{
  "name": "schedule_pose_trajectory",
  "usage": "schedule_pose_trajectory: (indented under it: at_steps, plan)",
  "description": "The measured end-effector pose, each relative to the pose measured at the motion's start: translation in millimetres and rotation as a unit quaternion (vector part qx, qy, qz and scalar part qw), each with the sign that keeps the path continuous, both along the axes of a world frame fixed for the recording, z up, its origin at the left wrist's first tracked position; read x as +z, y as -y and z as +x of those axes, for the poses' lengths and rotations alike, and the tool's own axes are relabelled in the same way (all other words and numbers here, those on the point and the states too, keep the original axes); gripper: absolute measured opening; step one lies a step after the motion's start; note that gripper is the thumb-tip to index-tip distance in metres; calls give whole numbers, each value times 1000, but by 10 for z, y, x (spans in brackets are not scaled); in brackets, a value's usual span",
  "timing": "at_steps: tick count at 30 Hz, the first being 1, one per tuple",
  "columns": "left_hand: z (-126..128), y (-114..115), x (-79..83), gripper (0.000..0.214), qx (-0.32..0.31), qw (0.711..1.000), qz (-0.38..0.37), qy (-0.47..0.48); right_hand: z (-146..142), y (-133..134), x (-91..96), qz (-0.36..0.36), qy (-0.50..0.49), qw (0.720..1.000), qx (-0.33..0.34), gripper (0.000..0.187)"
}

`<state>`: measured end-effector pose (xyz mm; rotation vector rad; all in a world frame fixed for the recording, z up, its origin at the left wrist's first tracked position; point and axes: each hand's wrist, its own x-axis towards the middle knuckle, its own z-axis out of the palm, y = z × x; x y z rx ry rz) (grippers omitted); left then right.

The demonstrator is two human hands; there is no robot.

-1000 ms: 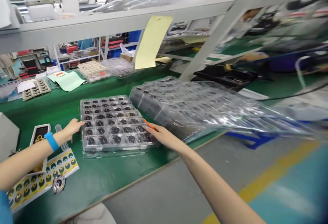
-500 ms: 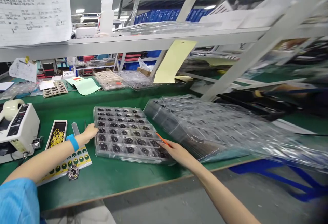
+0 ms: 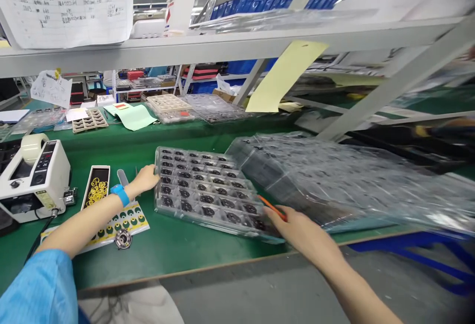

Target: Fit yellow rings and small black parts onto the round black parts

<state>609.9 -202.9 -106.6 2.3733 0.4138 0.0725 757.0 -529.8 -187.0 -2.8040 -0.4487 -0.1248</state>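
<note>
A clear plastic blister tray [image 3: 200, 187] with rows of pockets, most of them with a round black part inside, lies on the green bench. At its left edge my left hand [image 3: 147, 178] is closed, fingers pinching the rim. My right hand [image 3: 293, 225] is at the right front corner, its fingers curled and partly hidden against the rim. A thin orange tool [image 3: 272, 208] sticks out from that hand; its exact kind is unclear. Right beside the tray stands a tall stack of similar trays [image 3: 297, 175], blurred towards its right end.
A white tape dispenser [image 3: 40, 180] stands left, beside a box of yellow rings [image 3: 97, 190]. A sticker sheet [image 3: 128, 220] and a round part [image 3: 123, 239] lie near the front edge. A shelf rail [image 3: 222, 47] with a hanging yellow paper [image 3: 285, 79] crosses above.
The whole view has shifted, so bench, tray and hands appear further right and mostly slightly higher. Both hands stay at the tray's edges, and the orange tool is still in my right hand.
</note>
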Motion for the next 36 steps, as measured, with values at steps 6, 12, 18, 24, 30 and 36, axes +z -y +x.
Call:
schedule_pose_trajectory:
  at_steps: [6,12,18,24,30,36]
  plan:
    - [-964,-35,236,13,-71,990,100,-69,-595,-522,302,91,96,979,156,35]
    - [-1745,60,-68,24,-79,977,165,-105,-833,-1387,497,12,55,888,457,36]
    - [-1983,-92,-90,20,-32,987,148,-49,-436,-1142,654,-3,72,945,320,31]
    - [-1384,-216,221,21,-91,982,168,-9,-557,-428,196,-23,-25,997,64,49]
    - [-114,-291,148,39,-247,922,296,35,-902,-268,-32,26,-13,1000,8,37]
    - [226,-111,-57,15,-366,853,370,36,-624,-261,189,11,-42,999,-21,30]
